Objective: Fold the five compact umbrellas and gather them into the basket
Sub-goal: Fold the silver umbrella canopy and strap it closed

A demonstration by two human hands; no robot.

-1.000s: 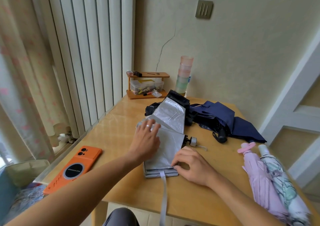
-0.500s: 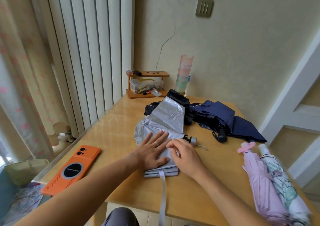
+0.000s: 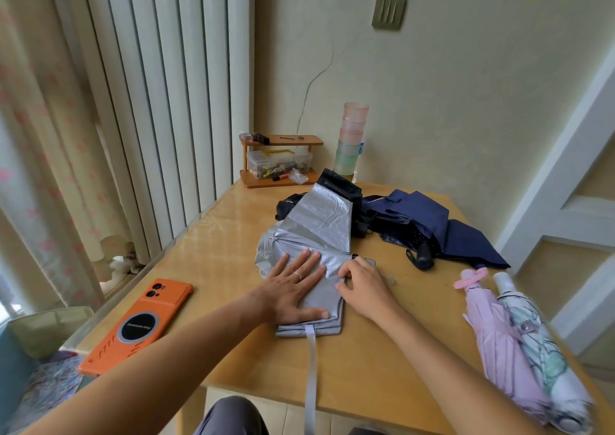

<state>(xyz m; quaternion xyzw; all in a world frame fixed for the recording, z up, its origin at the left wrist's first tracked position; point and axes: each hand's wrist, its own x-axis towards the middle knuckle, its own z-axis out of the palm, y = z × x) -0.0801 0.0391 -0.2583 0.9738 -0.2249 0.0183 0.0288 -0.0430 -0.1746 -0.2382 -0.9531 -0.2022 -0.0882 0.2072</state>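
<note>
A silver umbrella point(image 3: 316, 228) lies half folded in the middle of the wooden table point(image 3: 382, 351), its strap hanging over the front edge. My left hand point(image 3: 296, 288) presses flat on the folded silver panels. My right hand point(image 3: 361, 288) pinches the fabric edge at the umbrella's right side. Behind lies a black umbrella point(image 3: 339, 183), partly under the silver one, and a loose navy umbrella point(image 3: 432, 228). A folded pink umbrella point(image 3: 499, 344) and a folded white patterned umbrella point(image 3: 539, 351) lie at the right edge. No basket is in view.
An orange phone point(image 3: 139, 324) lies at the table's left edge. A small wooden shelf point(image 3: 279, 160) with a clear box and a stack of plastic cups point(image 3: 351, 138) stand at the back by the wall. Vertical blinds and a curtain hang on the left.
My left hand slid down from the upper fabric and now lies flat on the folded panels. My right hand moved up from the lower corner to pinch the right edge.
</note>
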